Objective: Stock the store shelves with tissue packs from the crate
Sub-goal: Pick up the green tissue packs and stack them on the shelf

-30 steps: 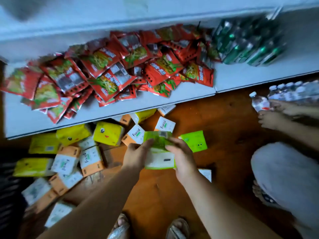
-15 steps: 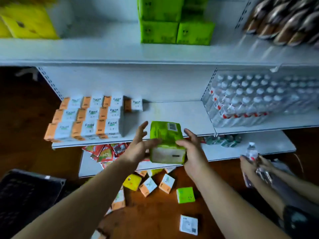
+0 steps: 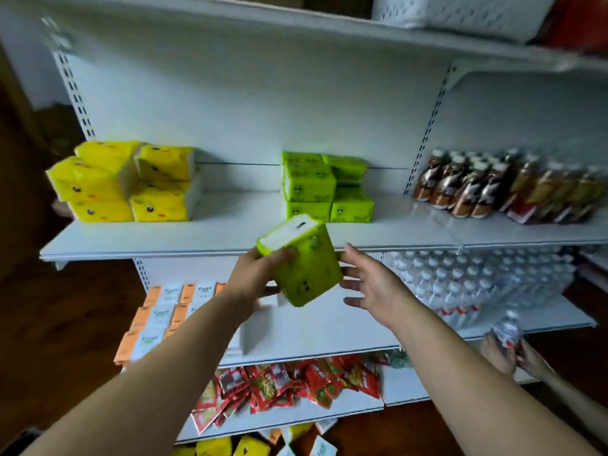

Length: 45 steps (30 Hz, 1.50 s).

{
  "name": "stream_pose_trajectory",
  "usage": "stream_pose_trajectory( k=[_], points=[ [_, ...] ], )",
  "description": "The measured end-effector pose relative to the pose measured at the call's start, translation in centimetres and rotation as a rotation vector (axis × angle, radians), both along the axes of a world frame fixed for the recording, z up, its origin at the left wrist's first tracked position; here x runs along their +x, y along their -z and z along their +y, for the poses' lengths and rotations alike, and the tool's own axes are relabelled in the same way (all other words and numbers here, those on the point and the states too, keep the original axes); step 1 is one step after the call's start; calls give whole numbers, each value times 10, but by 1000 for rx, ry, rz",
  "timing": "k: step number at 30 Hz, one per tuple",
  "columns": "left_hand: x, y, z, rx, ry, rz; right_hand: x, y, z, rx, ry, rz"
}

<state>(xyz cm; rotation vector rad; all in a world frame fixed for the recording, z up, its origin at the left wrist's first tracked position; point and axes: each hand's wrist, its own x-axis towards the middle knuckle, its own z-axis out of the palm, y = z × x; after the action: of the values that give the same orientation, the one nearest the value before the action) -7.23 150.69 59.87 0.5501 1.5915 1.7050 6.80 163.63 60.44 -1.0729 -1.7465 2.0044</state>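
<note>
Hands: left (image 3: 255, 278) round pack (image 3: 307, 263), right (image 3: 375, 286) splayed

brown drink bottles (image 3: 467, 187) stand above packed water bottles (image 3: 460, 281), red snack packets (image 3: 286, 386) lowest.

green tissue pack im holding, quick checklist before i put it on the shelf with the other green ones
1. Grip: left hand curls round the green plastic-wrapped tissue pack: ok
2. Support: right hand open beside it, contact cannot tell
3. Pack level: not ok, tilted
4. Target: stack of matching green packs on the white metal shelf: ok
5. Bare shelf space before the stack: ok
</note>
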Motion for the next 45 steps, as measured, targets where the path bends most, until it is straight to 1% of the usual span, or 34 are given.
stream_pose_trajectory(
  k=[2, 3, 5, 7, 9, 11, 14, 17, 19, 21, 24, 28, 32, 36, 41, 45],
  points=[
    [-5, -10, 1, 7, -39, -180, -6, -2, -5, 117, 25, 9],
    [-7, -13, 3, 12, -51, -248, -9, -2, -7, 138, 46, 16],
    [-10, -19, 10, 12, -59, -307, -19, -2, -12, 34, 79, 111],
    [-11, -22, 18, -12, -59, -269, -28, -4, -12, -78, 130, 239],
    [-15, -25, 28, -19, -69, -192, -34, -7, -3, -66, 207, 262],
    [-19, -27, 41, -44, -104, -48, -35, -12, 13, -17, 285, 242],
    [-18, -33, 68, -56, -166, 159, -31, -23, 47, -8, 354, 238],
    [-9, -40, 108, -61, -199, 251, -33, -28, 94, 3, 425, 269],
    [-8, -40, 140, -79, -233, 276, -36, -29, 128, 28, 442, 285],
    [-7, -38, 175, -84, -259, 278, -39, -29, 161, 52, 417, 313],
    [-10, -35, 223, -137, -244, 346, -48, -28, 205, 113, 331, 303],
    [-21, -30, 259, -350, -288, 593, -70, -27, 252, 248, 262, 206],
    [-30, -29, 271, -430, -392, 805, -93, -21, 279, 284, 233, 128],
    [-37, -26, 275, -535, -377, 1006, -104, -10, 287, 297, 249, 53],
    [-40, -27, 272, -568, -346, 1133, -116, -9, 287, 367, 232, 7],
    [-38, -28, 270, -532, -343, 1152, -122, -8, 285, 464, 217, -16]
  ],
)
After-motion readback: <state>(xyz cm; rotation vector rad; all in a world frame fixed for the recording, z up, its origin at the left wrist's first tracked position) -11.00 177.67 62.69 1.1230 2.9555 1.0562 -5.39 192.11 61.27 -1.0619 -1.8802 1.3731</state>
